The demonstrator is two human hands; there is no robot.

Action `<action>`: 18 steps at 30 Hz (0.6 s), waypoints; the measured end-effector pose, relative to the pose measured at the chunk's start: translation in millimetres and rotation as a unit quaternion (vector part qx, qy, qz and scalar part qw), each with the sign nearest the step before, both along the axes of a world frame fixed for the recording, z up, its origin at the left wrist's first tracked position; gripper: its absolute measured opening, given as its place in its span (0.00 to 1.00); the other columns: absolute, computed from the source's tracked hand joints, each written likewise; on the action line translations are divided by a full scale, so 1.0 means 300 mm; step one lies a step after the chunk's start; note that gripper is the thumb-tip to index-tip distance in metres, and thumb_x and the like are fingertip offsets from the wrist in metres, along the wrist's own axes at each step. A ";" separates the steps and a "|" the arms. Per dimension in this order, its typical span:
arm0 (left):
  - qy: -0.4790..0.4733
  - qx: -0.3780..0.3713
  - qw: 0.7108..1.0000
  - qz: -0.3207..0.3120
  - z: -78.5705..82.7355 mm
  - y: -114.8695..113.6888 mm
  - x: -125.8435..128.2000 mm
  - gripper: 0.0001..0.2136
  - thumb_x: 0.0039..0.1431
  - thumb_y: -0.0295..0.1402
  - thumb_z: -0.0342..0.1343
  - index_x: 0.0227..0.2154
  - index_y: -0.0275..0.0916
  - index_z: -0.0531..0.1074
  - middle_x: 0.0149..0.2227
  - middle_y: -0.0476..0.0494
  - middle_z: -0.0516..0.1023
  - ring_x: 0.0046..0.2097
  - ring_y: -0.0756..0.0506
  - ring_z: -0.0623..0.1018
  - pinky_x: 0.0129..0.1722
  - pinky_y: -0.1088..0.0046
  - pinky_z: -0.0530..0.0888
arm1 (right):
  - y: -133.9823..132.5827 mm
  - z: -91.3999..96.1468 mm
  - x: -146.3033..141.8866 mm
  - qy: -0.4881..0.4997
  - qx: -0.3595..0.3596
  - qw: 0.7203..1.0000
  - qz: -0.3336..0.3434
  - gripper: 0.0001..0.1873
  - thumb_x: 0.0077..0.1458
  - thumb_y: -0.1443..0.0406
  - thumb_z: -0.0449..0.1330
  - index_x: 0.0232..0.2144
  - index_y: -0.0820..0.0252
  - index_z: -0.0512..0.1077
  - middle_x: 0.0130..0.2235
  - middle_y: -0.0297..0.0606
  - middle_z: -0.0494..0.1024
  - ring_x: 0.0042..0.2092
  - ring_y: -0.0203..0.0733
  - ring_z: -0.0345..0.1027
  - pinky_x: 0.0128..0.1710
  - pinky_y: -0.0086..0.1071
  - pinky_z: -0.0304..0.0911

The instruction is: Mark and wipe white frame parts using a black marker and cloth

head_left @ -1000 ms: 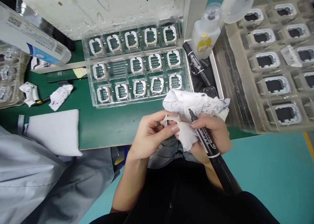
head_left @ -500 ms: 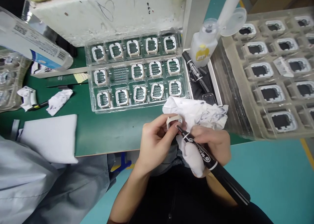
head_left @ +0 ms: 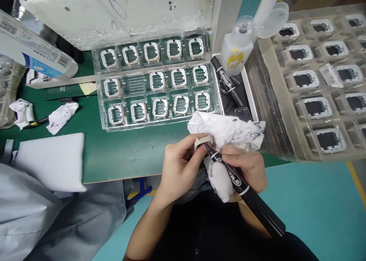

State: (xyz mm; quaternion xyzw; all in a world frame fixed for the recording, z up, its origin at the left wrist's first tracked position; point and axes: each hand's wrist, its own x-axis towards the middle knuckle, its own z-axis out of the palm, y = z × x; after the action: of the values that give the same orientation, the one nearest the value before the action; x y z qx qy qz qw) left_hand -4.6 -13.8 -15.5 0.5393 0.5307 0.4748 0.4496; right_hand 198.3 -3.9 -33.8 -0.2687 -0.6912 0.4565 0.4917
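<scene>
My left hand (head_left: 181,165) pinches a small cream frame part (head_left: 202,141) just off the front edge of the green table (head_left: 128,150). My right hand (head_left: 247,165) is closed round a black marker pen (head_left: 243,186) and a crumpled, ink-stained white cloth (head_left: 228,129). The marker's tip touches the frame part. Both hands hover over my lap. A clear tray (head_left: 156,82) of several similar frame parts lies just beyond them.
A second black marker (head_left: 224,80) lies in a white box (head_left: 251,101) by a clear liquid bottle (head_left: 237,49). Large trays of dark-centred parts (head_left: 320,82) fill the right. Crumpled wipes (head_left: 61,114) and a white pad (head_left: 51,160) sit left, next to another person's grey sleeve (head_left: 34,215).
The marker swung down from pointing upward until its tip met the frame part in my left hand. My hands stayed near the table edge.
</scene>
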 end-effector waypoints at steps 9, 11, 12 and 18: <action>0.014 0.003 1.000 0.002 0.004 -0.001 -0.001 0.07 0.73 0.31 0.68 0.48 0.42 0.90 0.44 0.42 0.92 0.41 0.44 0.88 0.35 0.74 0.80 | -0.009 -0.012 -0.022 0.031 0.000 0.999 -0.034 0.13 0.58 0.60 0.73 0.46 0.55 0.86 0.30 0.38 0.79 0.28 0.45 0.76 0.24 0.37 0.67; 0.015 0.006 1.000 0.004 0.007 0.001 0.000 0.07 0.72 0.30 0.68 0.48 0.42 0.90 0.43 0.42 0.92 0.40 0.44 0.88 0.35 0.74 0.80 | -0.005 -0.012 -0.020 0.037 0.008 0.998 -0.045 0.15 0.58 0.63 0.72 0.48 0.53 0.85 0.31 0.38 0.81 0.28 0.45 0.77 0.24 0.38 0.68; 0.016 0.008 1.000 0.005 0.008 0.001 0.001 0.07 0.72 0.30 0.68 0.48 0.41 0.90 0.43 0.42 0.92 0.40 0.45 0.88 0.34 0.75 0.80 | -0.002 -0.012 -0.018 0.042 0.012 0.998 -0.048 0.15 0.57 0.63 0.72 0.48 0.52 0.85 0.31 0.37 0.81 0.28 0.45 0.77 0.24 0.38 0.69; 0.021 0.008 1.000 0.005 0.004 0.001 0.004 0.08 0.72 0.30 0.67 0.49 0.42 0.89 0.40 0.44 0.91 0.40 0.45 0.88 0.35 0.75 0.81 | -0.007 0.000 -0.039 0.063 -0.047 0.996 -0.052 0.08 0.56 0.63 0.74 0.41 0.51 0.86 0.30 0.36 0.84 0.26 0.45 0.78 0.23 0.39 0.73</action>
State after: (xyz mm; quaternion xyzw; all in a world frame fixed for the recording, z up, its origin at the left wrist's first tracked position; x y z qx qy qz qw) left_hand -3.4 -13.6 -14.2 0.5501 0.5388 0.4695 0.4320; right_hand 186.7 -6.0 -33.7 -0.2978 -0.6220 0.4785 0.5436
